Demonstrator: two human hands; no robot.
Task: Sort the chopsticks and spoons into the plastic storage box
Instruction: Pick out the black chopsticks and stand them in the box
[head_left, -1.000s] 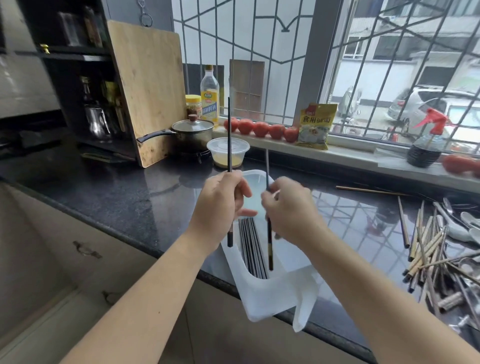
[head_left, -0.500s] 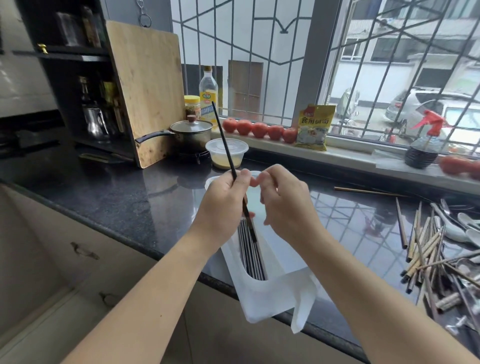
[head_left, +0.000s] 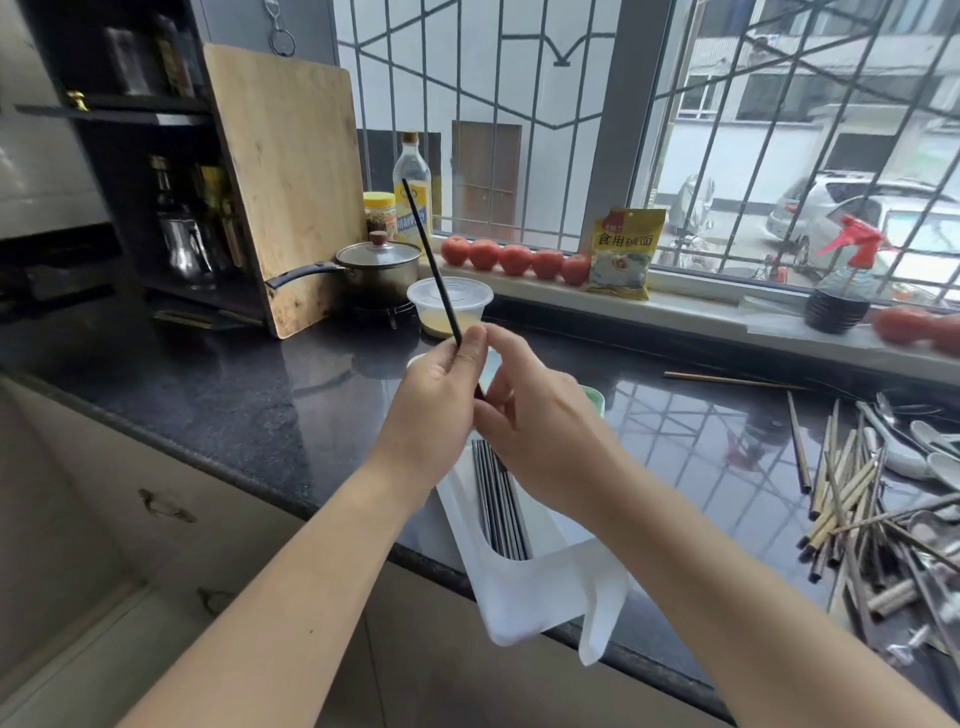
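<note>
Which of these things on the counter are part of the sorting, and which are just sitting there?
In the job: black chopstick in left hand, right hand, plastic storage box, pile of chopsticks and spoons.
Just lying about: cutting board, pot, tomatoes, spray bottle.

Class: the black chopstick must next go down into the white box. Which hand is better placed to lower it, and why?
Left. The left hand already grips the black chopstick above the white box; the right hand only touches its lower part.

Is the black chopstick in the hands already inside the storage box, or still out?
Out. The black chopstick is held tilted above the storage box by the left hand, right hand alongside.
</note>
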